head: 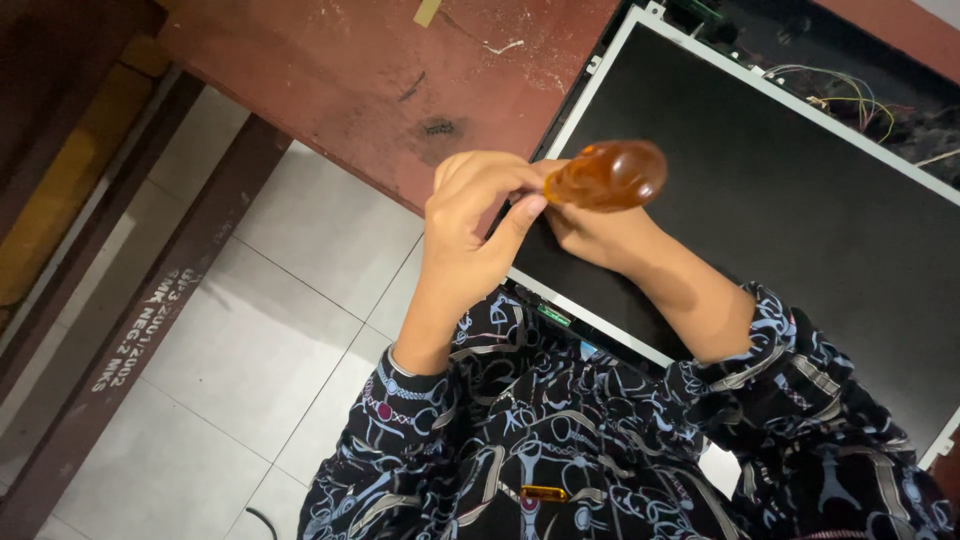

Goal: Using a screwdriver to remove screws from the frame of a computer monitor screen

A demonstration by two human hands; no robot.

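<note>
My right hand (600,235) grips a screwdriver by its translucent amber handle (608,175), held over the near left corner of a dark flat display panel (790,200) with a light metal frame. My left hand (470,225) is closed beside it, its fingertips pinched against the base of the handle; the shaft is hidden behind my fingers. Both of my sleeves are dark with a pale chain pattern.
The panel lies on a worn reddish-brown table (400,70). Coloured wires (850,95) and exposed parts sit at the panel's far edge. Left of the table are pale floor tiles (260,340) and a dark wooden beam (140,330).
</note>
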